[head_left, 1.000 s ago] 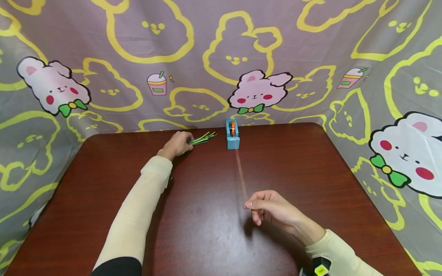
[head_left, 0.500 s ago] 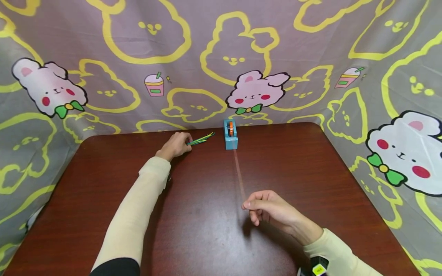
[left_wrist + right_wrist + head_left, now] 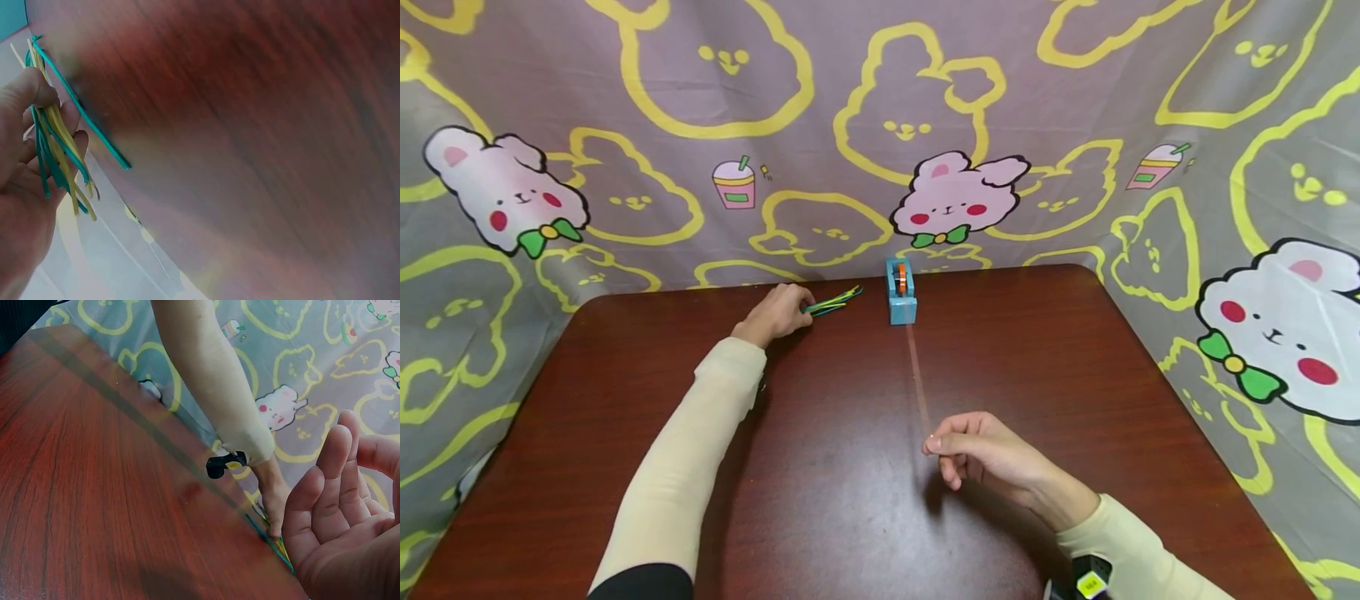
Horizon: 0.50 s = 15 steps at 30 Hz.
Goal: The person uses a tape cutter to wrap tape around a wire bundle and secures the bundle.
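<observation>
At the far side of the table, my left hand (image 3: pixel 775 313) grips a bundle of thin green and yellow wires (image 3: pixel 835 303). In the left wrist view the thumb and fingers of the left hand (image 3: pixel 31 150) pinch the bundle (image 3: pixel 57 134) near its middle, and one green wire (image 3: pixel 87 115) angles away from the rest. My right hand (image 3: pixel 992 457), nearer to me, pinches the free end of a clear tape strip (image 3: pixel 917 367). That strip runs taut to a blue tape dispenser (image 3: pixel 902 292) with an orange core. In its wrist view the right hand's (image 3: pixel 340 519) tape is not visible.
The brown wooden table (image 3: pixel 820 500) meets a grey cartoon-print cloth (image 3: pixel 820 75) behind and at both sides. The dispenser stands close to the back edge, just right of the wires.
The left hand and its wires have shifted slightly left. The right hand keeps its hold on the tape with hardly any movement. The head view has turned a little.
</observation>
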{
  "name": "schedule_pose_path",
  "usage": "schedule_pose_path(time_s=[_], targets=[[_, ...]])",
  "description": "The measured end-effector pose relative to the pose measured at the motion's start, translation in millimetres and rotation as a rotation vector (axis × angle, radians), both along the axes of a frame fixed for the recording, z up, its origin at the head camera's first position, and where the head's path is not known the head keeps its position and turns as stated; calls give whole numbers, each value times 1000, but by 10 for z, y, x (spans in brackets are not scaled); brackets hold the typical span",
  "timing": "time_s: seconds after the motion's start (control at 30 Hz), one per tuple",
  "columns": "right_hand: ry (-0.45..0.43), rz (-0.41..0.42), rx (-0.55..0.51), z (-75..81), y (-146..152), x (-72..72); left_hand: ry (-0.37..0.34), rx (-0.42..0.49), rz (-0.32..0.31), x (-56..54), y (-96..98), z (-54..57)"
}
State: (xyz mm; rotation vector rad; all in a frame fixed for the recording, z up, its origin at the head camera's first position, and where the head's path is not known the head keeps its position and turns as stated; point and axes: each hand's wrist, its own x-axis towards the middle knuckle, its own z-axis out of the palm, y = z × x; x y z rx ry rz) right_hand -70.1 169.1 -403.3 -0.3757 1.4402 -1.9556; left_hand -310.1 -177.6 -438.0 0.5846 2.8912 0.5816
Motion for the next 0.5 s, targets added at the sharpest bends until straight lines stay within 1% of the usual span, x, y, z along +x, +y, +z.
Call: schedule_pose_path(time_s=[0.17, 0.3, 0.5], targets=[[9, 4, 1, -8, -6, 4, -17, -14, -3, 8, -19, -5], [16, 5, -1, -20, -8, 6, -21, -2, 2, 21, -32, -14], [12, 8, -10, -30, -9, 9, -38, 7, 14, 31, -34, 2]])
